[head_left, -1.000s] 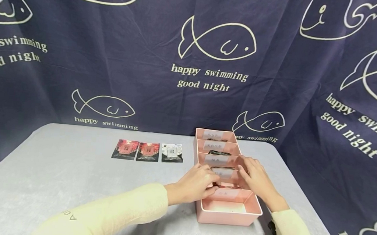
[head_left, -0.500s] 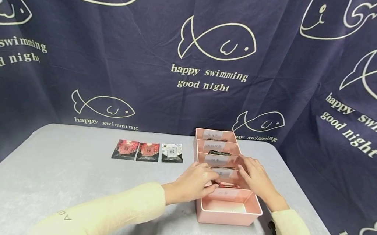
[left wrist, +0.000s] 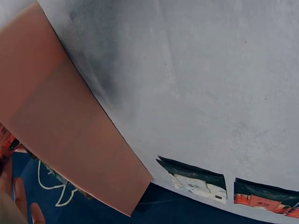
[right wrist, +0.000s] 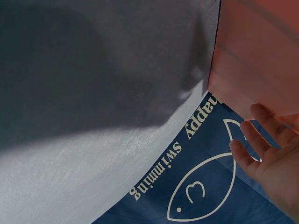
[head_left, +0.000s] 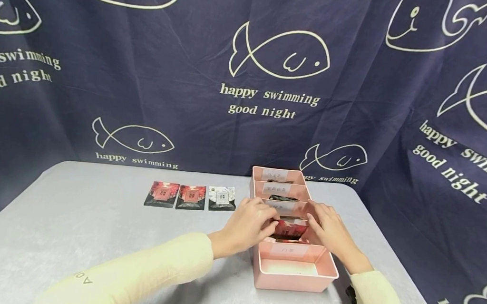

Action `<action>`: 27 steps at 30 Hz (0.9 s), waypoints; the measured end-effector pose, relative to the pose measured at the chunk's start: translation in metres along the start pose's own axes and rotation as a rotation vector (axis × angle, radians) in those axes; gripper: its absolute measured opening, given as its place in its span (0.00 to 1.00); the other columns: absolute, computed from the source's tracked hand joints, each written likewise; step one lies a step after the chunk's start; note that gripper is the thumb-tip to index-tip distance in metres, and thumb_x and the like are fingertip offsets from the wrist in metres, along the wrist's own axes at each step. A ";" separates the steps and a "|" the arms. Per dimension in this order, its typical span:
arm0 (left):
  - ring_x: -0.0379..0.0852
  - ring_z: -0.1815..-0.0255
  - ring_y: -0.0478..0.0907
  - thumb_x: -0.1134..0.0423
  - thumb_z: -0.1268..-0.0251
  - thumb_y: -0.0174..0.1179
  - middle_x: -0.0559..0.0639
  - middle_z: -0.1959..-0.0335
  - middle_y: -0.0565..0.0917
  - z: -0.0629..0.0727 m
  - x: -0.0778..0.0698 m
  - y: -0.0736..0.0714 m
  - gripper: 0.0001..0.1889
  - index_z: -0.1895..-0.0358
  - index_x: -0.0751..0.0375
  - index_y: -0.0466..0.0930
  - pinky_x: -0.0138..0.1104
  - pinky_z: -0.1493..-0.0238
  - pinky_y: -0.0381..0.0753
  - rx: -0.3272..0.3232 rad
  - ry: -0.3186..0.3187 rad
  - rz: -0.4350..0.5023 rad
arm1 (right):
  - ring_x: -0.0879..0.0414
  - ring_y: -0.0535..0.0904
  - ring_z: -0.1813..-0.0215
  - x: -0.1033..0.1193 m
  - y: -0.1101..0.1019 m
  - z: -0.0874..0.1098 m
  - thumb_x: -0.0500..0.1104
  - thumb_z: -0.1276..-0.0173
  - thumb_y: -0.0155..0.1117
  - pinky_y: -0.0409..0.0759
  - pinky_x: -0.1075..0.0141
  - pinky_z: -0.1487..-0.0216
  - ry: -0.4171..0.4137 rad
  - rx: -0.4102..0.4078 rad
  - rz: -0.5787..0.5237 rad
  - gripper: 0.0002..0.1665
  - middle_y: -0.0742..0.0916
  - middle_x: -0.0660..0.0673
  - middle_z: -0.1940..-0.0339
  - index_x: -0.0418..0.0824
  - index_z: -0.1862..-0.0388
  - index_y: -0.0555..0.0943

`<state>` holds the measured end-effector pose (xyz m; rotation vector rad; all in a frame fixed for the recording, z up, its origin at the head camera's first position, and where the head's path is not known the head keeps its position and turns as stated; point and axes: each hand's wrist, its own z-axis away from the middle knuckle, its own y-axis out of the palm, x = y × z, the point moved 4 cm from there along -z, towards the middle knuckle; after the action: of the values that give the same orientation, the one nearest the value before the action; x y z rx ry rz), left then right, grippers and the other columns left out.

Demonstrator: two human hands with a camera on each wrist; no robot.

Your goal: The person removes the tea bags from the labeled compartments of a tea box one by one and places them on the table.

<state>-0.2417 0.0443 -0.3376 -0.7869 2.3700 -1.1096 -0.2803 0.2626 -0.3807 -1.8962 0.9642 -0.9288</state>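
My left hand pinches the left edge of a red and black tea sachet, raised in the second-nearest compartment of a long pink divided box. Part of this sachet also shows at the left edge of the left wrist view. On the box's right rim rests my right hand, its fingers extended along the outside and its thumb over the inner side. In the right wrist view, the right hand's fingers lie loosely beside the pink wall. More sachets stand in the rear compartments.
Left of the box lie two red and black sachets and a white and black sachet in a row. White labels mark the dividers. A dark blue fish-print curtain hangs behind the grey table.
My left hand has moved slightly up and away from me, lifting the red sachet so its front shows above the divider. The right hand has stayed on the rim.
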 end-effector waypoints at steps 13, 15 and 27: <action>0.37 0.66 0.71 0.56 0.42 0.57 0.36 0.70 0.83 -0.014 0.005 -0.020 0.03 0.67 0.46 0.80 0.31 0.66 0.63 -0.130 -0.011 -0.017 | 0.39 0.71 0.47 0.000 0.000 0.001 0.42 0.34 0.51 0.65 0.44 0.46 0.000 -0.004 -0.004 0.25 0.79 0.35 0.49 0.31 0.41 0.69; 0.37 0.66 0.71 0.57 0.43 0.58 0.37 0.69 0.84 -0.016 0.006 -0.025 0.03 0.67 0.47 0.81 0.32 0.64 0.65 -0.150 -0.007 -0.005 | 0.39 0.71 0.46 0.000 0.000 0.001 0.43 0.33 0.50 0.65 0.43 0.46 0.006 0.001 -0.004 0.25 0.79 0.35 0.49 0.31 0.41 0.68; 0.39 0.66 0.73 0.59 0.43 0.57 0.37 0.74 0.82 -0.011 0.038 -0.054 0.03 0.69 0.49 0.79 0.33 0.67 0.64 -0.212 -0.064 -0.027 | 0.39 0.71 0.46 -0.002 0.002 0.000 0.43 0.33 0.51 0.65 0.43 0.46 0.001 -0.005 -0.015 0.25 0.79 0.34 0.49 0.31 0.41 0.69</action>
<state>-0.2594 -0.0022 -0.2931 -0.9139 2.4563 -0.8392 -0.2815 0.2640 -0.3829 -1.9093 0.9548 -0.9378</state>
